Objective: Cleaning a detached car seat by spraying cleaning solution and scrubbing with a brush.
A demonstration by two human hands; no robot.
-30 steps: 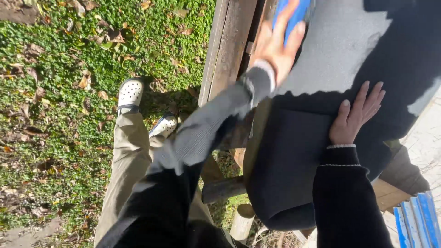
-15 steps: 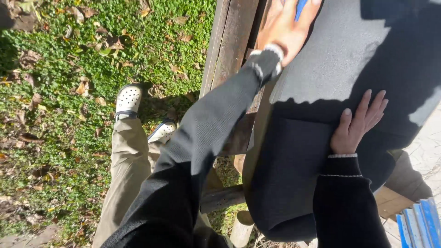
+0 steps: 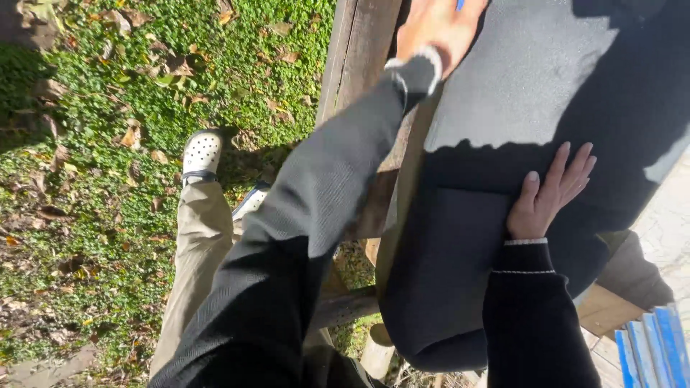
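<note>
Sunlight falls across a large dark grey slab with a rounded end (image 3: pixel 546 86), which leans over weathered brown wooden planks (image 3: pixel 356 54), its lower part in shadow. The right hand (image 3: pixel 550 190) lies flat on the shaded part of the slab, fingers spread and straight, so its grip is wide and holds nothing (the palm just rests on the surface). The left hand (image 3: pixel 438 25) reaches to the slab's upper left edge at the top of the view; a small blue thing (image 3: pixel 460 4) shows beside its fingers, but most of the hand is cut off, so I cannot tell how its grip stands. Both arms wear dark sleeves. Below, to the left, a leg in beige trousers (image 3: pixel 198 251) ends in a white perforated clog (image 3: pixel 202 151) on green grass strewn with dry leaves (image 3: pixel 93 144). Blue striped boards (image 3: pixel 654 345) sit at the lower right corner.
</note>
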